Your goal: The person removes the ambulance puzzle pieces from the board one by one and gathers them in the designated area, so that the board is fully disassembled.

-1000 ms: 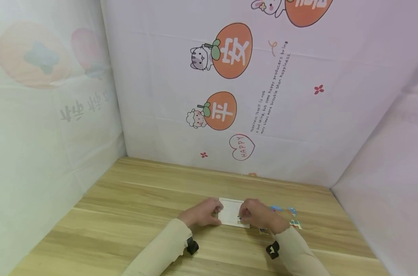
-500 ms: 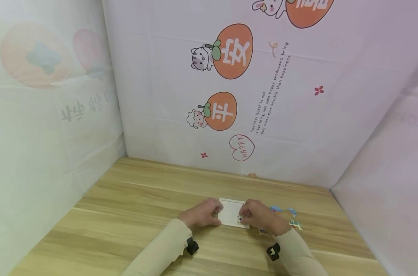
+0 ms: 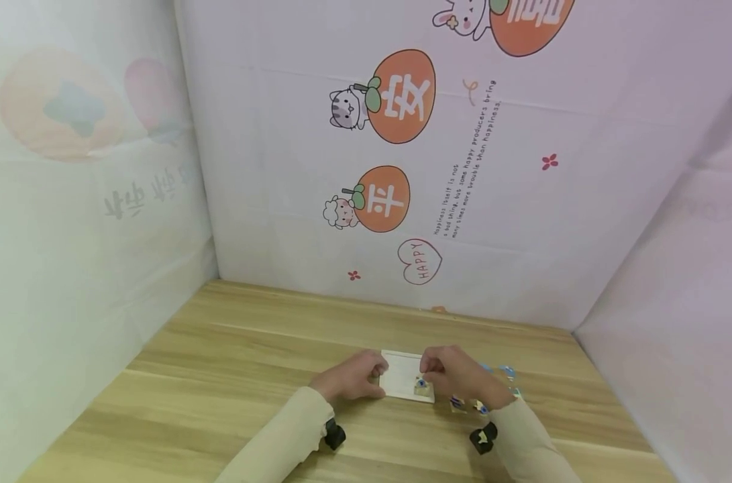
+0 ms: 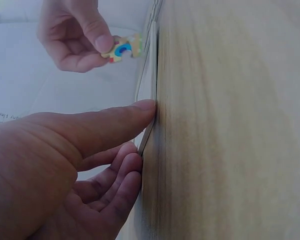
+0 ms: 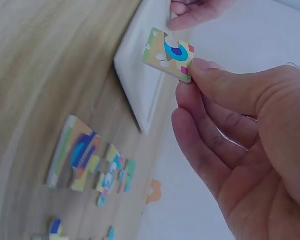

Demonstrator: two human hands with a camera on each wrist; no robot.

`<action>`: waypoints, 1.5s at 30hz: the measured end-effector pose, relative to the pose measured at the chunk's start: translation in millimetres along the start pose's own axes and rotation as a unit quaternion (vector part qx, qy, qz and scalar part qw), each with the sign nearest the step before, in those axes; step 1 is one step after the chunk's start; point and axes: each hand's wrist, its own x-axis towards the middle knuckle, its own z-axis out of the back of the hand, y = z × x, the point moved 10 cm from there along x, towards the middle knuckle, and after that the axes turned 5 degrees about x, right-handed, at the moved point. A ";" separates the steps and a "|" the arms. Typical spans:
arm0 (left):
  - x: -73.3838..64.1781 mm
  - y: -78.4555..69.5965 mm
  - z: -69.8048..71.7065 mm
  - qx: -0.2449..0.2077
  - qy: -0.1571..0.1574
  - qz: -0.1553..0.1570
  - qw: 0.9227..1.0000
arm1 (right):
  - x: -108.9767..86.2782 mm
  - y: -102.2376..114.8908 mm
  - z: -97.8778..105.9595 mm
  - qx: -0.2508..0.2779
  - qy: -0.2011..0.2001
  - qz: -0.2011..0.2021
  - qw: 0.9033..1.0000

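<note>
Between thumb and fingertips, my right hand [image 3: 459,372] pinches a jigsaw puzzle piece [image 5: 169,54], tan with a blue ring pattern and a green edge. In the right wrist view the piece is held tilted, overlapping a corner of the white puzzle tray [image 5: 140,65]. The tray [image 3: 398,376] lies flat on the table, its bare white inside facing up within a raised rim. My left hand [image 3: 353,376] grips the tray's left side, thumb at the near corner and the other fingers curled against the edge, as the left wrist view [image 4: 90,150] also shows.
Several loose puzzle pieces lie right of the tray, among them a tan one with blue and purple stripes [image 5: 82,152] and a multicoloured one [image 5: 110,172]. White printed cloth walls [image 3: 281,168] enclose the wooden table [image 3: 251,349] at the back and sides.
My right hand has risen slightly and turned, so more of the pinched piece shows, along with another loose piece beside the wrist. The left hand keeps its hold on the tray; the head view shifted slightly.
</note>
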 end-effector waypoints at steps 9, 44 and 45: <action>-0.4 1.2 -1.0 0.004 0.001 -0.009 1.000 | -29.9 -11.4 15.0 0.013 0.008 -0.040 0.999; -1.3 0.0 0.2 -0.023 0.002 -0.017 1.000 | -145.0 -111.3 59.9 0.018 -0.019 -0.129 0.991; -1.7 -0.4 0.6 -0.023 0.002 -0.016 1.000 | -145.1 -111.7 59.1 0.020 -0.018 -0.129 0.991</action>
